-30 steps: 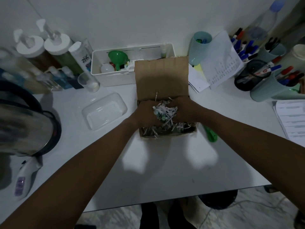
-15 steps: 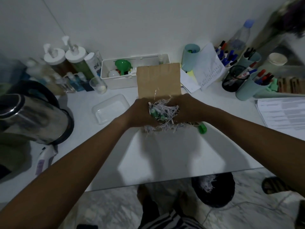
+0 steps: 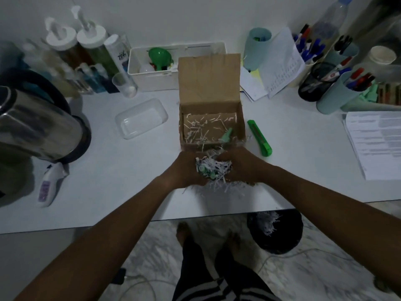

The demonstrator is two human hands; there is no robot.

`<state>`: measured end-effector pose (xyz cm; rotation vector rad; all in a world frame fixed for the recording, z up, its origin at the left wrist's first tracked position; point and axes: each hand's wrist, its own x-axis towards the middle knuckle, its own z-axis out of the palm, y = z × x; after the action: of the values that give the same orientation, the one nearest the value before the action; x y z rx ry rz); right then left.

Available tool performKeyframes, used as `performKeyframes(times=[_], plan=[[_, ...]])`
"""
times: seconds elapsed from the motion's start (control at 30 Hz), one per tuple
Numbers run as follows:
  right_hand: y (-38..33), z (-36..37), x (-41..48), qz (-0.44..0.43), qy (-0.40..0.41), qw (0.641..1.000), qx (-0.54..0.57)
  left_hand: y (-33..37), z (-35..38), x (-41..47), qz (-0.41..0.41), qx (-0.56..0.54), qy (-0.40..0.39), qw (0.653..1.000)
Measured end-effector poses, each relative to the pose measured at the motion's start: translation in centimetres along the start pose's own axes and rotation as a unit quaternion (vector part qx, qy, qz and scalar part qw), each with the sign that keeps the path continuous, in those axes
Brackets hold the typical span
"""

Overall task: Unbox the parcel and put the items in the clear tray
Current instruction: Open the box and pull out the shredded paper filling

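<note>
The open cardboard parcel [image 3: 239,122] stands mid-table, flap up, with loose paper shreds and one small green item [image 3: 226,135] on its floor. My left hand [image 3: 186,168] and my right hand [image 3: 240,165] together clasp a bundle of shredded paper [image 3: 213,169] with small green-capped items in it, just in front of the box above the table. The clear tray [image 3: 141,118] sits empty to the left of the box.
A green box cutter [image 3: 260,137] lies right of the box. A steel kettle [image 3: 32,127] and a white thermometer [image 3: 48,183] are at left. Bottles, a white bin [image 3: 152,77], pen cups and papers [image 3: 377,142] line the back and right. A dark waste bin [image 3: 274,231] stands below the table edge.
Both hands lifted the bundle of shreds out of the box and drew it toward me, in front of the box. The box interior now shows, with one green item left inside.
</note>
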<state>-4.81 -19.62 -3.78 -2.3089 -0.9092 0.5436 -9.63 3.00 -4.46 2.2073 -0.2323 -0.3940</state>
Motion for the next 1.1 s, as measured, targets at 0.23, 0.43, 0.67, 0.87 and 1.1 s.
performKeyframes(times=[0.23, 0.43, 0.67, 0.87, 1.1], plan=[[2.1, -0.7, 3.9, -0.017, 0.005, 0.998, -0.053, -1.8, -0.9, 3.4, 0.015, 0.021, 0.030, 0.999], [2.5, -0.3, 4.0, 0.018, -0.012, 0.994, -0.109, -1.2, -1.7, 3.3, 0.029, 0.091, 0.015, 0.995], [3.7, 1.3, 0.0, 0.054, 0.048, 0.978, -0.195, -3.5, -0.3, 0.3, 0.099, 0.277, 0.042, 0.955], [3.2, 2.6, -1.7, 0.117, 0.043, 0.978, -0.165, -4.1, 0.8, -0.4, 0.078, 0.253, 0.047, 0.963], [1.1, 2.2, -2.1, 0.094, 0.174, 0.968, -0.154, -2.8, 0.6, -0.4, 0.149, 0.206, 0.094, 0.963]])
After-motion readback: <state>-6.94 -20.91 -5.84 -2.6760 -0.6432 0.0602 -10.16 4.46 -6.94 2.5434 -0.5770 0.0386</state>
